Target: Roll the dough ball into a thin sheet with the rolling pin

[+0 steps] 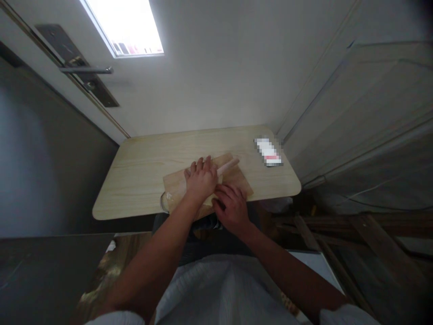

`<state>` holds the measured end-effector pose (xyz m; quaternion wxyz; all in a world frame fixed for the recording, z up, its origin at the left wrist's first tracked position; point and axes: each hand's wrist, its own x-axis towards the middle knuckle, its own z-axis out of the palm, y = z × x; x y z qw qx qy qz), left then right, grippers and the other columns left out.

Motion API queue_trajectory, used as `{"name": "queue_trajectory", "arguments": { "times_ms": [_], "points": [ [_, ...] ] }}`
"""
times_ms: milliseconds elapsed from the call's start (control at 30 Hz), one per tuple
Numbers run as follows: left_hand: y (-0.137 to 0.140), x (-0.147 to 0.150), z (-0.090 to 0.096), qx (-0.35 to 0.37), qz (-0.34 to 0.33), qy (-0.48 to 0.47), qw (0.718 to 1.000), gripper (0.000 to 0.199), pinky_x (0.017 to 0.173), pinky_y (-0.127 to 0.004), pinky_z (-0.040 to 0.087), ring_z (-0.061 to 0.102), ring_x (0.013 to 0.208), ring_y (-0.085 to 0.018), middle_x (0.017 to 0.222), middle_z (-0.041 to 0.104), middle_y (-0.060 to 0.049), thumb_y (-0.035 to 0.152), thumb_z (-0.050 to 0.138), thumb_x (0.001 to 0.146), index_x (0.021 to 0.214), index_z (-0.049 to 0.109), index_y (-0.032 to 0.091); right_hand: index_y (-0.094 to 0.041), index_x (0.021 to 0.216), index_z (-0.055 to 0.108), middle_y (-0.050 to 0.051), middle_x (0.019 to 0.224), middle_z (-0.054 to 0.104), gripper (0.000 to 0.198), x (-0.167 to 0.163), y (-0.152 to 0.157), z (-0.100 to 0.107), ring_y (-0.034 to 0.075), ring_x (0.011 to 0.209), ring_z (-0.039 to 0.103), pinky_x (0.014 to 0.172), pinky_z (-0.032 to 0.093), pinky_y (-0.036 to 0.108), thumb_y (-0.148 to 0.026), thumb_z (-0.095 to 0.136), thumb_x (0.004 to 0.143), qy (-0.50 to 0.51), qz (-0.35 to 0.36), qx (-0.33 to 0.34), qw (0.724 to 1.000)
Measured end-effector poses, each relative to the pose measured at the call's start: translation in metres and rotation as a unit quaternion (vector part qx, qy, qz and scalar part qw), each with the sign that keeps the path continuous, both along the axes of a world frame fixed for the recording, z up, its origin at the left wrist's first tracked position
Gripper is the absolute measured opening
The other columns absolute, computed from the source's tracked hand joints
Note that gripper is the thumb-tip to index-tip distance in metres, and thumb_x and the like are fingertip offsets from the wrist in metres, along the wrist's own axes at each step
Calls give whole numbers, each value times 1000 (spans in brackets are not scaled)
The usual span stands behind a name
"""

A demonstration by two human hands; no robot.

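Note:
A creased brown paper bag (176, 183) lies across the front middle of the small table. A pale loop, perhaps its handle, sticks out at its left edge. My left hand (202, 177) rests flat on the paper, fingers spread. Beside it, a light rolled or folded strip (229, 166) slants up to the right across the bag. My right hand (233, 205) is at the bag's near right part, its fingers bent over the paper and its thumb close below them. What lies under both palms is hidden.
A phone (269, 152), its screen blurred out, lies on the right of the wooden-topped table (135, 176). Behind stands a white door with a metal handle (86, 70) and a bright window. Wooden beams (338, 225) are at the lower right.

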<state>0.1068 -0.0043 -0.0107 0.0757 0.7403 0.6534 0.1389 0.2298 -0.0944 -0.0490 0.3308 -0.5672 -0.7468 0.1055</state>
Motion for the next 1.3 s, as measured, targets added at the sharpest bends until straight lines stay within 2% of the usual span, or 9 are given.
{"name": "queue_trajectory", "arguments": {
  "times_ms": [100,300,500,667,800,900,1033,1200,1300],
  "points": [
    [6,0,-4,-9,-3,7,1000,56,110,-71,29,38,142,-41,156,45,-15,44,27,102,152,40,23,-24,125,65,4,136,65,32,-2,-3,-4,25,133,48,117,25,46,-34,57,96,-1,18,6,1000],
    [37,-8,-8,-27,-22,25,999,54,109,-78,21,41,139,-42,152,49,-13,46,27,101,147,49,29,-25,125,65,4,139,63,33,-5,-6,-12,25,136,47,120,21,47,-39,57,96,-1,-3,7,1000],
    [63,-17,-12,-70,-37,12,997,53,107,-77,26,42,138,-42,152,50,-13,46,30,99,147,49,32,-26,124,65,4,139,64,33,-5,-6,-14,23,138,47,121,21,46,-41,55,97,-8,-5,16,1000],
    [45,-16,-12,-37,-34,8,999,56,114,-71,22,34,145,-39,159,41,-11,50,26,101,151,43,30,-25,129,63,4,143,61,37,-3,-8,-16,23,142,43,123,18,47,-42,54,97,-15,7,28,999],
    [16,-7,-9,24,-43,24,998,58,118,-67,16,28,148,-37,158,41,-12,49,25,103,152,41,24,-23,138,57,7,149,55,47,4,-9,-16,26,145,38,122,20,49,-44,55,96,-30,45,6,999],
    [9,-2,-10,45,-42,28,998,57,120,-67,13,26,150,-37,158,42,-12,48,25,103,152,41,24,-24,142,53,8,150,53,53,8,-10,-14,27,146,37,122,20,50,-47,57,94,-41,64,-7,997],
    [26,-6,-13,2,-40,26,999,56,118,-68,17,28,149,-37,159,41,-11,49,26,103,152,40,27,-24,142,53,8,152,51,55,1,-11,-8,29,148,34,124,15,54,-49,58,93,-42,53,-4,998],
    [58,-15,-14,-81,-58,5,995,60,115,-67,26,33,147,-38,160,41,-11,50,26,101,155,37,26,-25,147,47,7,158,43,61,-10,-12,-2,29,151,30,124,13,55,-55,52,95,-62,96,-31,993],
    [70,-19,-13,-86,-57,8,995,59,115,-67,27,35,146,-37,159,42,-12,49,28,101,154,39,25,-24,149,45,7,160,40,62,-11,-12,-3,28,152,28,125,12,55,-58,49,96,-72,100,-35,992]
  ]
}}
